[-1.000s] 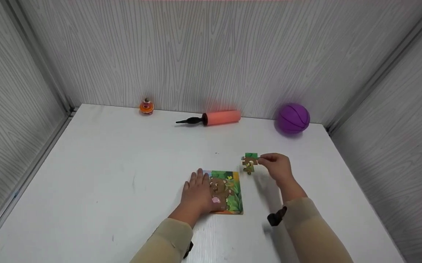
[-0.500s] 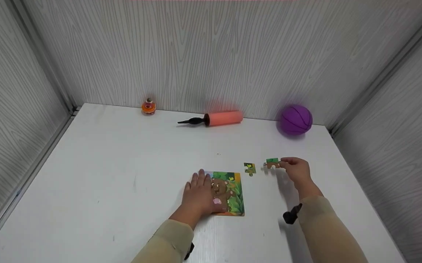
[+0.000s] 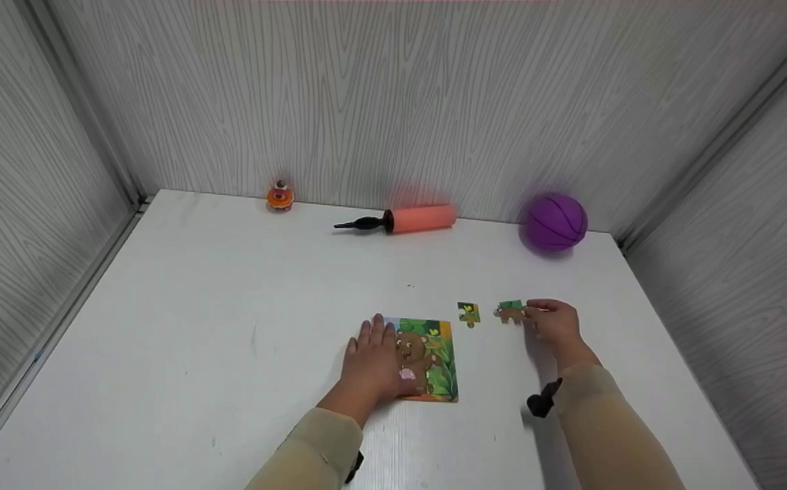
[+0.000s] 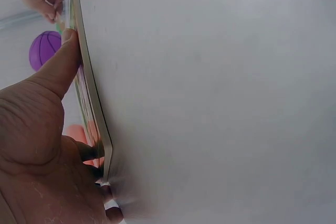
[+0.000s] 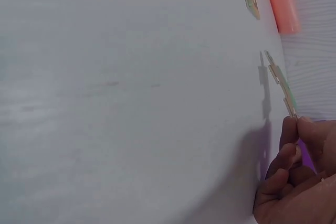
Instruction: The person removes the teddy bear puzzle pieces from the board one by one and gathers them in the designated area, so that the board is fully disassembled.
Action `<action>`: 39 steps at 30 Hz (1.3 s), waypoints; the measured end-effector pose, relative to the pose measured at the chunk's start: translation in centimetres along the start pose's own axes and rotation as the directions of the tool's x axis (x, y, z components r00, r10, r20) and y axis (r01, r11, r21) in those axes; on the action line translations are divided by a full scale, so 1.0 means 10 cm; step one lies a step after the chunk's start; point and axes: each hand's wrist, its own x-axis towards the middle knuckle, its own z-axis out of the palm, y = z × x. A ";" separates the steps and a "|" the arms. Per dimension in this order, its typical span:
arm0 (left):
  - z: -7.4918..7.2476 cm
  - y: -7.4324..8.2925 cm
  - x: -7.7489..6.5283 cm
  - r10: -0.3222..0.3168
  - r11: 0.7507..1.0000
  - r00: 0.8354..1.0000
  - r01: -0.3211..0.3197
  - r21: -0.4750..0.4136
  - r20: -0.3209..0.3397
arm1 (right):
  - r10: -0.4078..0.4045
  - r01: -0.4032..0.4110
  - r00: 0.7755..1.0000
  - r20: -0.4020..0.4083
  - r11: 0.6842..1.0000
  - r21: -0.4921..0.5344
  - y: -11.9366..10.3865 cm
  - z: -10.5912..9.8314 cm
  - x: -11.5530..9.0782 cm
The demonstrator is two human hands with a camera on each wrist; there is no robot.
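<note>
My left hand [image 3: 370, 364] lies flat with straight fingers over the left part of a bear jigsaw puzzle [image 3: 440, 371], covering that side of the picture. In the left wrist view the thumb rests along the edge of the puzzle board [image 4: 90, 82]. My right hand [image 3: 557, 325] pinches a brown and green puzzle piece [image 3: 510, 312] between thumb and forefinger. The right wrist view shows this piece [image 5: 284, 88] just above the table, its shadow beside it. Another puzzle piece [image 3: 468, 313], yellow and green, lies between the board and the held piece.
At the back of the white table [image 3: 182, 327] stand a small orange toy [image 3: 280, 197], a coral hand pump [image 3: 422, 218] with a black nozzle, and a purple ball [image 3: 555, 223]. Grey wood-grain panels [image 3: 339, 88] wall the table in.
My right hand has moved right with the brown and green piece and then lowered it slightly, parting it from the yellow and green piece. My left hand has stayed on the puzzle.
</note>
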 end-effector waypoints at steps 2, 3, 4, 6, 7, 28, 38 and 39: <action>0.01 0.00 0.00 0.002 1.000 1.000 -0.002 0.003 0.001 | 0.006 -0.006 1.000 -0.002 1.000 -0.010 0.00 0.01 0.00; 0.01 -0.01 0.00 0.001 1.000 1.000 -0.001 0.004 0.000 | 0.005 -0.005 1.000 -0.007 1.000 -0.017 0.00 0.02 0.00; 0.01 -0.01 0.01 -0.001 1.000 1.000 0.001 0.007 0.005 | 0.004 -0.004 1.000 -0.012 1.000 -0.024 0.01 0.02 0.01; 0.02 -0.01 0.01 -0.001 1.000 1.000 0.001 0.007 0.004 | 0.004 -0.005 1.000 -0.027 0.999 -0.036 0.02 0.03 0.01; 0.02 -0.01 0.02 -0.001 1.000 1.000 0.001 0.005 0.003 | 0.002 -0.004 0.999 -0.033 0.999 -0.043 0.02 0.03 0.02; -0.01 0.00 -0.02 0.002 1.000 1.000 -0.002 0.004 0.016 | -0.037 0.034 0.999 -0.025 0.994 -0.099 0.10 0.05 0.04; -0.01 0.00 -0.01 0.010 1.000 1.000 -0.010 0.016 0.015 | -0.040 0.037 0.999 -0.034 0.996 -0.078 0.12 0.05 0.03; -0.01 0.00 -0.01 0.009 1.000 1.000 -0.009 0.017 0.017 | -0.035 0.033 0.999 -0.025 0.997 -0.070 0.12 0.05 0.03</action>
